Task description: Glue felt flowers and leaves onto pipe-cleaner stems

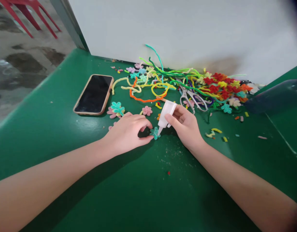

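My left hand (129, 132) pinches the edge of a teal pipe-cleaner flower (155, 133) between thumb and fingertips, close to the green tabletop. In my right hand (187, 124) is a white glue bottle (167, 113), tilted with its nozzle pointing down. The nozzle tip meets the flower near its middle; whether glue is coming out is too small to tell. Behind my left hand lie a turquoise flower (117, 108) and a pink flower (146, 111). Metal scissors (190, 96) rest just beyond my right hand.
A phone (94, 95) lies at the left. Loose pipe cleaners (160, 84) and a heap of red and orange flowers (218, 84) spread along the white wall (163, 29). A dark bottle (275, 96) lies at the right. A red stool (32, 13) stands on the floor.
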{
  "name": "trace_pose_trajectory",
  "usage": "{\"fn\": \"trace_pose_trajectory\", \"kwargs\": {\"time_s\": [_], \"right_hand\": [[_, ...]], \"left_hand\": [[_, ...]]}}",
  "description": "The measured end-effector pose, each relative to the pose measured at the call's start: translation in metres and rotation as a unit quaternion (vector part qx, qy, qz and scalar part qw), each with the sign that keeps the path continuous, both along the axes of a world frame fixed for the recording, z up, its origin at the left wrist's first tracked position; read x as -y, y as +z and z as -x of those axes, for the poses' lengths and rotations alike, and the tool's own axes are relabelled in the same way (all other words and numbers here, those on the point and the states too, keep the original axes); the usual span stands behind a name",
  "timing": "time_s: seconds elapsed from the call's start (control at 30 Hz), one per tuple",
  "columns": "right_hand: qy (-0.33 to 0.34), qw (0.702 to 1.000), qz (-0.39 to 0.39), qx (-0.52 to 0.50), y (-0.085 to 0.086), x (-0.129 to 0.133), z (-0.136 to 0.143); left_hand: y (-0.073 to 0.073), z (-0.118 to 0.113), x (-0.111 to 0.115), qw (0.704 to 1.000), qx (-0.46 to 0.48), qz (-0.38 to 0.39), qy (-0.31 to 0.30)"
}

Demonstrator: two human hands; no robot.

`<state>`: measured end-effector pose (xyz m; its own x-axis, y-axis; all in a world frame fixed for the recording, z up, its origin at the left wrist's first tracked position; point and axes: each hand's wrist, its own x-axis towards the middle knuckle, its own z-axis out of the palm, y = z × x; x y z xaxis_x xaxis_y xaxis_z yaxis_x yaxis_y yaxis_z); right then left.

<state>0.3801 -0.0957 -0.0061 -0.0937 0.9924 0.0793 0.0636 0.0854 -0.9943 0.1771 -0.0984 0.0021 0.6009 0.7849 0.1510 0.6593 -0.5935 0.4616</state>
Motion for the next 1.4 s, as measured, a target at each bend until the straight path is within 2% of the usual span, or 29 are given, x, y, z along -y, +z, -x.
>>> {"fn": "trace_pose_trajectory", "kwargs": {"time_s": [0.57,0.83,1.4], "right_hand": [[-0.024,0.998,-0.010,-0.060,-0.008,-0.004,-0.002],[0.015,1.000,-0.012,-0.024,-0.001,-0.001,0.000],[0.029,0.999,-0.006,-0.031,0.002,0.001,0.001]], "left_hand": [[-0.001,0.001,0.001,1.000,0.008,-0.006,-0.002],[-0.001,0.001,0.000,1.000,0.003,-0.006,-0.004],[-0.002,0.000,0.001,1.000,0.015,-0.018,-0.005]]}}
